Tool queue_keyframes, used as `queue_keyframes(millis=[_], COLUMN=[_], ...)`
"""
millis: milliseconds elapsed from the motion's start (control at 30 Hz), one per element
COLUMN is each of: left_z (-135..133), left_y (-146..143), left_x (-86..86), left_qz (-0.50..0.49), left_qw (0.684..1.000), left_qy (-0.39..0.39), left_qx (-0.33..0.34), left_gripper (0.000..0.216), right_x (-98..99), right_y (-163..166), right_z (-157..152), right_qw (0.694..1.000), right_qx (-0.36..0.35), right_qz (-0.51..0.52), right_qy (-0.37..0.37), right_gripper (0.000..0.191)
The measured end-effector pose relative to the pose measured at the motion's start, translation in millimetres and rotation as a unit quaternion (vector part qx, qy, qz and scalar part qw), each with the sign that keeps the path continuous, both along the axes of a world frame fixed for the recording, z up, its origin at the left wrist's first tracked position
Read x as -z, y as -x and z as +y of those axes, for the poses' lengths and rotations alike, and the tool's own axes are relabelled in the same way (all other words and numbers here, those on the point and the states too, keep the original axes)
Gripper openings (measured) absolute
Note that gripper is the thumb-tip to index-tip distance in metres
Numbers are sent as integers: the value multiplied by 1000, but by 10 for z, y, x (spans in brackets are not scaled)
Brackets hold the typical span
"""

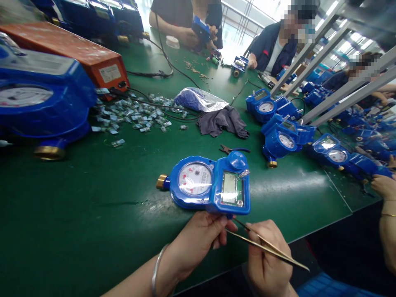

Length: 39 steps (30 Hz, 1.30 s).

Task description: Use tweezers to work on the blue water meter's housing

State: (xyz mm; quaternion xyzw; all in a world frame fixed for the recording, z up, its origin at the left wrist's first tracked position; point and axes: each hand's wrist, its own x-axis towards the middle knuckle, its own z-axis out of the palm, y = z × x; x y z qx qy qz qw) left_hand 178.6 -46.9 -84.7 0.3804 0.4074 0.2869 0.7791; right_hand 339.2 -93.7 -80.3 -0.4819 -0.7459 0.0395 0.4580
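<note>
A blue water meter [195,178] lies on the green table with its dial and small display facing up and its brass threaded end to the left. My left hand [201,233], a silver bangle on its wrist, is closed at the meter's near edge below the display. Its fingertips pinch there, and what lies between them is hidden. My right hand [269,255] grips a pair of gold-coloured tweezers [272,248]. The tweezers' two tips are apart and point at my left fingertips by the meter's edge. On the display's far corner sits a small clear seal tag [244,173].
Beyond the meter are pliers [234,149], a dark cloth [222,122] and a plastic bag [201,99]. Many small seal tags [136,114] lie heaped by an orange box [102,62]. A large blue meter [40,95] stands left; several more [280,138] line the right. Co-workers sit opposite.
</note>
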Motion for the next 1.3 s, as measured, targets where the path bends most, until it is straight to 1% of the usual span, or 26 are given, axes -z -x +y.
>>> queue_keyframes(millis=[133, 300, 467, 567, 633, 700, 767, 833, 900, 933, 1033, 1100, 1200, 1267, 1300], left_z=[2, -8, -20, -29, -37, -43, -44, -37, -26, -20, -6, -3, -5, -9, -11], left_y=[3, -2, -29, -36, -32, -26, -24, -29, -38, -42, -46, -36, -8, 12, 21], left_x=[-10, -33, -3, 30, 38, 32, 18, 4, -3, -4, 1, 0, -10, -14, -12], left_qz=[7, 26, 10, 7, 12, 19, 24, 21, 15, 10, -4, -13, -37, -69, -86], left_qw=[1000, 1000, 1000, 1000, 1000, 1000, 1000, 1000, 1000, 1000, 1000, 1000, 999, 995, 993], left_qy=[-7, -5, 4, 2, -10, -16, -13, -11, -12, -11, -5, 2, 34, 65, 79], left_qx=[-1, -3, -18, -22, -20, -17, -16, -13, -10, -9, -9, -7, -8, -12, -16], left_gripper=[26, 30, 22, 19, 20, 21, 21, 22, 21, 21, 20, 20, 20, 20, 21], right_x=[-44, -107, -180, -186, -177, -153, -104, -23, 86, 145, 303, 366, 391, 387, 386], right_y=[14, 36, 138, 180, 171, 129, 69, 11, -25, -32, -17, 6, 24, 17, 9], right_z=[-3, -15, -2, 14, 31, 54, 82, 111, 138, 150, 181, 200, 220, 218, 211], right_qw=[999, 997, 989, 989, 993, 995, 991, 981, 963, 949, 891, 859, 837, 832, 835], right_qx=[-9, 5, 29, 44, 46, 46, 39, 32, 20, 14, -8, -28, -42, -51, -56], right_qz=[-38, -77, -144, -144, -111, -52, 26, 107, 191, 237, 375, 439, 481, 487, 480], right_qy=[-20, 7, -6, -6, 14, 68, 128, 161, 187, 206, 254, 262, 256, 259, 264], right_gripper=[21, 18, 12, 12, 14, 17, 19, 21, 22, 22, 22, 23, 24, 23, 22])
